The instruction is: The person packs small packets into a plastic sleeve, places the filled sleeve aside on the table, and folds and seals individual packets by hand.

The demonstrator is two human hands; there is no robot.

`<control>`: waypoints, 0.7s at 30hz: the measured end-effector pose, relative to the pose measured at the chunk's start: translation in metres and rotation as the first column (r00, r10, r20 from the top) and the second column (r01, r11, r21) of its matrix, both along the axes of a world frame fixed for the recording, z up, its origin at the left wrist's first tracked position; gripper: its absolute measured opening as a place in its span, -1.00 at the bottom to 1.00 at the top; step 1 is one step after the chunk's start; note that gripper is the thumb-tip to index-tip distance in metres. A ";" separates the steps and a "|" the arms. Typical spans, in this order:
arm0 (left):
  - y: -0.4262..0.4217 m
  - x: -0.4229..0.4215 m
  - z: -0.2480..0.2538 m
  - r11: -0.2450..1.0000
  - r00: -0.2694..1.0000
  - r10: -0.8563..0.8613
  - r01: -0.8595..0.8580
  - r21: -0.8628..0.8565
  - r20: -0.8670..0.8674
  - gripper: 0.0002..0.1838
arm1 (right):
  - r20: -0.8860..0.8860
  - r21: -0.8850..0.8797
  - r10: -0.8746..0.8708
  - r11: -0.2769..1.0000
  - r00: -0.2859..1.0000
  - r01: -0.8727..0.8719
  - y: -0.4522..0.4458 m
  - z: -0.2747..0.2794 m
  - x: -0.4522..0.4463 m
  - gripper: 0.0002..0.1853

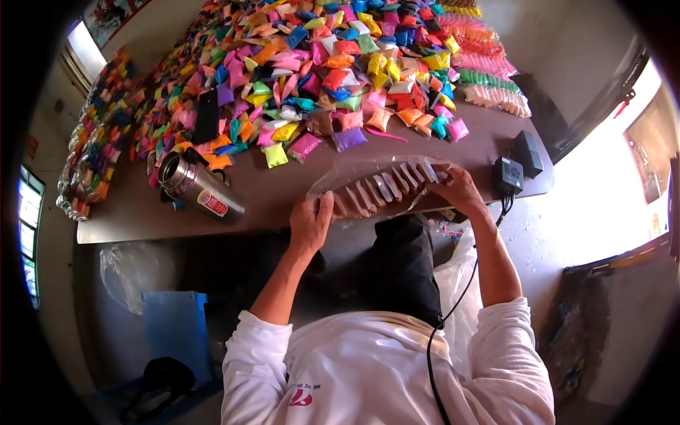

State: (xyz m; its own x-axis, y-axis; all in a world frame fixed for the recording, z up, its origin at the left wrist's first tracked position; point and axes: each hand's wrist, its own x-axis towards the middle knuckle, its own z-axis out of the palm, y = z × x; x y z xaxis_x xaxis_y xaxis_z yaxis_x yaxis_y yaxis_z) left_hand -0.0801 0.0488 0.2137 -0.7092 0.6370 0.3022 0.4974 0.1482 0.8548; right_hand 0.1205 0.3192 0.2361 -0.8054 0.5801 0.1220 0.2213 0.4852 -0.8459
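A clear plastic bag stretches between my two hands at the table's front edge. Inside it a row of small brown packets stands side by side, a few looking pale or shiny. My left hand grips the bag's left end, thumb on top. At the right end, my right hand is closed on the bag, its fingertips partly hidden by the plastic. Just beyond the bag lie loose colored packets, among them a purple packet and a magenta packet.
A big heap of colorful packets covers the back of the brown table. Rows of bagged packets lie back right. A steel flask leans at left, near a black phone. Black boxes with a cable sit at right.
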 end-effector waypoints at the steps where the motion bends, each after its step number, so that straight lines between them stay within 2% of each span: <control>1: 0.000 -0.004 0.002 0.998 0.999 -0.026 0.028 -0.063 0.028 -0.51 | 0.016 0.075 0.001 0.997 1.000 -0.002 0.003 -0.001 0.000 -0.43; 2: 0.000 -0.008 0.001 0.997 0.999 -0.027 0.029 -0.068 0.029 -0.51 | 0.035 0.150 0.001 0.989 0.999 -0.007 0.006 0.000 -0.001 -0.46; 5: 0.001 -0.021 0.003 0.996 0.994 -0.069 0.074 -0.057 0.089 -0.47 | 0.054 0.117 0.005 0.993 0.999 -0.012 0.009 0.007 -0.005 -0.49; 7: 0.002 -0.031 0.012 0.977 0.964 -0.142 0.173 -0.125 0.223 -0.43 | 0.063 0.133 0.020 0.991 0.998 -0.028 0.011 0.010 -0.007 -0.52; 10: 0.005 -0.044 0.018 0.963 0.953 -0.159 0.207 -0.171 0.259 -0.41 | 0.084 0.058 0.089 0.994 0.993 -0.094 0.006 0.030 -0.008 -0.53; 11: 0.009 -0.042 0.021 0.982 0.971 -0.125 0.150 -0.112 0.205 -0.41 | 0.004 0.033 0.120 0.992 0.993 -0.120 0.006 0.029 -0.009 -0.57; 12: 0.009 -0.047 0.018 0.982 0.970 -0.125 0.151 -0.117 0.206 -0.41 | 0.005 0.028 0.119 0.993 0.993 -0.119 0.009 0.027 -0.008 -0.57; 14: 0.006 -0.058 0.009 0.965 0.900 -0.033 0.142 -0.221 0.435 -0.41 | 0.097 -0.168 0.119 0.981 0.988 -0.101 0.016 0.020 -0.007 -0.53; 15: 0.009 -0.058 0.011 0.976 0.849 -0.002 0.117 -0.184 0.528 -0.42 | 0.127 -0.120 0.135 0.985 0.983 -0.120 0.015 0.023 -0.010 -0.54; 16: 0.012 -0.057 0.017 0.974 0.846 0.005 0.116 -0.194 0.533 -0.42 | 0.131 -0.131 0.138 0.984 0.982 -0.121 0.013 0.028 -0.013 -0.54; 18: 0.017 -0.060 0.029 0.977 0.791 0.020 0.113 -0.179 0.611 -0.44 | 0.213 -0.023 0.091 0.996 0.973 -0.088 0.009 0.033 -0.019 -0.66; 21: 0.021 -0.068 0.011 0.977 0.812 0.079 0.052 -0.207 0.578 -0.50 | 0.163 -0.046 0.067 0.997 0.984 -0.060 0.013 0.026 -0.021 -0.62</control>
